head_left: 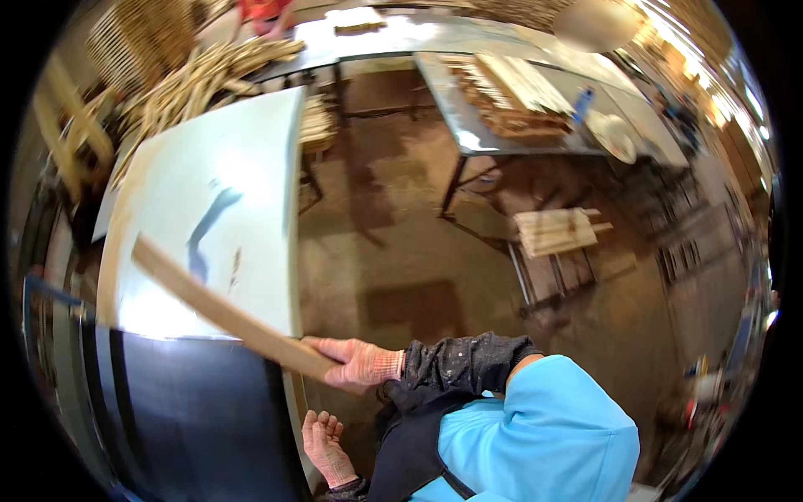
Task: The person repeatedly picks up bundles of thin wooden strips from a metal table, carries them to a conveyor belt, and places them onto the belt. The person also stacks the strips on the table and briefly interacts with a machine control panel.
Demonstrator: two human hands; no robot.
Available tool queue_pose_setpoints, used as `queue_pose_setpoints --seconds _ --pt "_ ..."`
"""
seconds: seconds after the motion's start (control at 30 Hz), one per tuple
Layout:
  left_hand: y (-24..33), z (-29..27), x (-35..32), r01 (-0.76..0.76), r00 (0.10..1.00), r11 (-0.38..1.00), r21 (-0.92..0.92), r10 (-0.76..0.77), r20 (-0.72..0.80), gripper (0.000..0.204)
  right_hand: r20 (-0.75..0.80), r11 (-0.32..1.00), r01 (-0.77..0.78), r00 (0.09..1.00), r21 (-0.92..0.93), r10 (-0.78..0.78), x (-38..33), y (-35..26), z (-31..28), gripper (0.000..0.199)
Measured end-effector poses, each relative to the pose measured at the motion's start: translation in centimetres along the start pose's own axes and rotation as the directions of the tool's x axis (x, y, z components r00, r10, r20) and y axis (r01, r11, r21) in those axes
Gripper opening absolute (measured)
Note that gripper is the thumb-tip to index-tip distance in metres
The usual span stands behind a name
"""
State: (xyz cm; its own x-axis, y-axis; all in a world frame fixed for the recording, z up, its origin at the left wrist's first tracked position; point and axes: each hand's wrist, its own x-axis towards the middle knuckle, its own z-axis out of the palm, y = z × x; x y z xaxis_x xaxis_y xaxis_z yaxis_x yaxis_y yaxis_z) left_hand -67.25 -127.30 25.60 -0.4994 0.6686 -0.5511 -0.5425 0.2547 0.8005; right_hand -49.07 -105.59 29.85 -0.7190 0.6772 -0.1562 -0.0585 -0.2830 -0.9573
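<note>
My right hand (361, 363), in a pinkish work glove with a pale knit cuff, is closed around the near end of a long flat wooden strip (213, 308). The strip slants up to the left, over the edge between a dark panel (201, 410) and a glossy white-topped table (251, 167). Lower down, my left hand (326, 445) is beside the table's right edge, with its fingers loosely bent and a little apart. Nothing shows in it. A dark bluish streak (205, 230) lies on the white top.
Loose wooden strips (201, 84) are heaped at the far left. On a metal-topped table (443, 92) ahead are stacked strips (527, 92) and a pale round container (611, 136). A small stand (556, 232) with more strips stands on the right. Another person (266, 12) in red is at the back.
</note>
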Motion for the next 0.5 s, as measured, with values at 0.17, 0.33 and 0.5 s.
queue_pose_setpoints --seconds 0.17,0.33,0.5 --pt "1.3 2.3 5.9 -0.008 0.968 0.991 0.135 -0.026 0.248 0.047 -0.581 0.984 -0.033 0.803 0.176 0.13 -5.3 4.2 -6.2 0.048" --pt "1.0 3.9 8.6 0.054 0.933 0.967 0.25 -0.139 0.333 0.048 -0.802 0.873 0.181 0.51 0.453 0.31 -12.5 11.6 -10.4 0.034" --pt "-3.6 7.3 7.1 0.151 0.892 0.922 0.356 -0.283 0.353 0.051 -0.896 0.857 0.28 0.029 0.432 0.442 -20.4 22.0 -18.3 0.025"
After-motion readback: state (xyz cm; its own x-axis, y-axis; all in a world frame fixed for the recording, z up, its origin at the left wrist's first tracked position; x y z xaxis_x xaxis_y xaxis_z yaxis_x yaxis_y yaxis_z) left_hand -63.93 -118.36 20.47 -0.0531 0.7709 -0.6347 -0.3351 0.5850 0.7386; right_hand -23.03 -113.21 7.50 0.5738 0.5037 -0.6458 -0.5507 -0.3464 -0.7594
